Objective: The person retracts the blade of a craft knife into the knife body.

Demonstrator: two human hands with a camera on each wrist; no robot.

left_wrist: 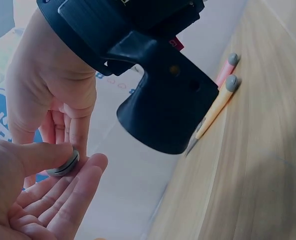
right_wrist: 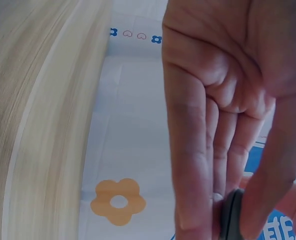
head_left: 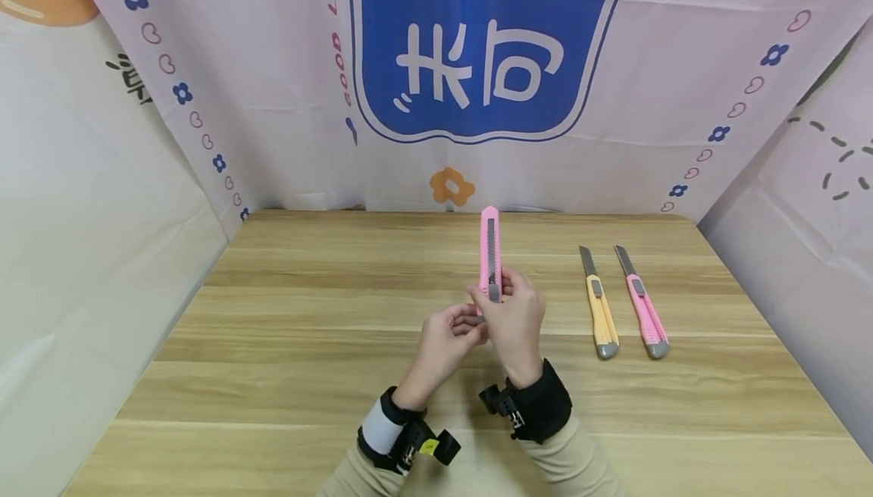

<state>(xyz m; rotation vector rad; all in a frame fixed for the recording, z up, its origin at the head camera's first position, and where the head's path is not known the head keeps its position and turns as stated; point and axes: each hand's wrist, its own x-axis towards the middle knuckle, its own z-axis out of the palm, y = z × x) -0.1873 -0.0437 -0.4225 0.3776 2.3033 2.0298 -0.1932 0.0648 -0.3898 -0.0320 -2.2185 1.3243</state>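
Note:
A pink utility knife [head_left: 489, 247] stands upright between the two hands in the head view, its grey slider low in the dark slot and no blade showing past the tip. My right hand [head_left: 520, 315] grips its lower body, thumb by the slider. From the left, my left hand [head_left: 443, 342] pinches the grey end cap [left_wrist: 65, 164] between thumb and fingers, as the left wrist view shows. In the right wrist view the grey cap [right_wrist: 231, 215] sits at the fingertips, and the pink body is mostly hidden.
To the right on the wooden table [head_left: 286, 376] lie a yellow utility knife [head_left: 600, 315] and another pink utility knife [head_left: 646, 315], both with blades out and pointing away. A printed cloth [head_left: 293, 156] hangs behind the table's far edge.

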